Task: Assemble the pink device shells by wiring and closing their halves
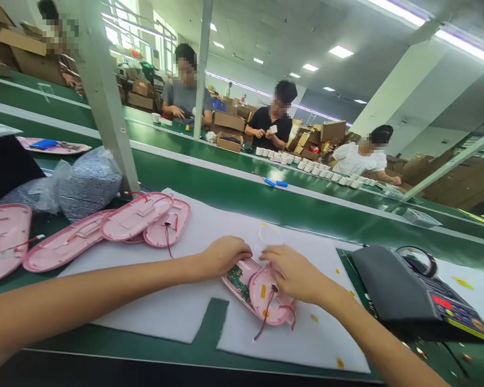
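Two pink shells in work, both on the white mat [306, 344] on the bench [210, 325]. Open shell [250, 267], one green circuit board [237, 279] inside: long axis slants from far left to near right of the mat. Smaller shell [271, 303] overlaps it, two wire leads [262, 327] pointing to the mat's near edge. Left hand [229, 257]: fingers bunched at far rim; right hand [292, 273]: fingers curled over far edge. Blurred, can't tell if either's clamped. Left of mat, partly on it: at least four pink covers [137, 217]. Right: one black box [399, 285]. Beyond: two blue batteries [281, 184].
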{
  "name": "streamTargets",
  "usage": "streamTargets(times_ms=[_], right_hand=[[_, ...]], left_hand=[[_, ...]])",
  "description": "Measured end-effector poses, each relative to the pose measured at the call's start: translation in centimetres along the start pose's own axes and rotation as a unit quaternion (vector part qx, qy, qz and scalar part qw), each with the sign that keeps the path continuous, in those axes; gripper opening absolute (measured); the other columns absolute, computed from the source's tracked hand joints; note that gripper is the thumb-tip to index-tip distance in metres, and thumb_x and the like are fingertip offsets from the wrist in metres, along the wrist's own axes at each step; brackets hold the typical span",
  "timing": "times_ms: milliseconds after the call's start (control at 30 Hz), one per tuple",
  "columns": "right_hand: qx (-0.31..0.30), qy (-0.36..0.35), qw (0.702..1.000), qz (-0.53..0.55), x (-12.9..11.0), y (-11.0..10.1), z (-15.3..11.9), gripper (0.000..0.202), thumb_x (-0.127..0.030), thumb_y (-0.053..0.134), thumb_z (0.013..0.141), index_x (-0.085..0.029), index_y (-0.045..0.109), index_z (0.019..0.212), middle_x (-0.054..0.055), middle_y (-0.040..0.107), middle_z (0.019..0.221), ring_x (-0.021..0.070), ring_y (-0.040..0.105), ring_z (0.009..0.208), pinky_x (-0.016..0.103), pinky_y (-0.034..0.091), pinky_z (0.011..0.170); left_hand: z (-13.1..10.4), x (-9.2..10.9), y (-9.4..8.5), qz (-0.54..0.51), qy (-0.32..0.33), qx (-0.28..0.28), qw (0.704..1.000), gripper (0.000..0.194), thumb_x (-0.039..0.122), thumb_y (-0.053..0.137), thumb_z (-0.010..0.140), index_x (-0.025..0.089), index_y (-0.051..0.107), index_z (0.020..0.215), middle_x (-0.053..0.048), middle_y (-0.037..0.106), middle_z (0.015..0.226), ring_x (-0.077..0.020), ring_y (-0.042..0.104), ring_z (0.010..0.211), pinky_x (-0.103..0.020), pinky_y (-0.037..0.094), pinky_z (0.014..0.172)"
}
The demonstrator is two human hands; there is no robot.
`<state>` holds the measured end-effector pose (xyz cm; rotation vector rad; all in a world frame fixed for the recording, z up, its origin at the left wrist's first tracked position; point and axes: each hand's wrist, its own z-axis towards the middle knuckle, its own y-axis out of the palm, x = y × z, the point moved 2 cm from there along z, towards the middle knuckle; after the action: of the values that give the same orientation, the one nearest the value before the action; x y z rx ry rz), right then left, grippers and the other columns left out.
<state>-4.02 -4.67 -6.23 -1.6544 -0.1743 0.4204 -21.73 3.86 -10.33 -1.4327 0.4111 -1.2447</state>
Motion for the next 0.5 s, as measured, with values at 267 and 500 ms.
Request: streamTargets(times_ms=[267,500], right_hand=[[0.108,0.076,0.991,0.026,2.8,-1.5,-1.8,0.032,-0.039,0.037,0.096,-0.024,0.060,0.080,0.000,0.063,0.073,0.0152,0.056,0.064,0.026,0.040,0.058],[0.318,0.041,0.940,-0.112,-2.0,-1.7,-1.3,0.027,-0.029,0.043,0.094,-0.022,0.068,0.088,0.001,0.067,0.080,0.0139,0.061,0.068,0.026,0.038,0.057]], left_hand=[[-5.0,-0.4,0.1,-0.311,-0.054,0.103,0.943,0.019,0.017,0.056,0.092,0.014,0.072,0.101,-0.004,0.072,0.082,-0.0102,0.062,0.058,-0.019,0.049,0.059],[-4.4,1.2,-0.9,-0.149,0.045,0.353,0.923,0.012,0.024,0.065,0.089,0.025,0.076,0.093,-0.006,0.065,0.091,-0.0138,0.056,0.075,-0.025,0.049,0.067]])
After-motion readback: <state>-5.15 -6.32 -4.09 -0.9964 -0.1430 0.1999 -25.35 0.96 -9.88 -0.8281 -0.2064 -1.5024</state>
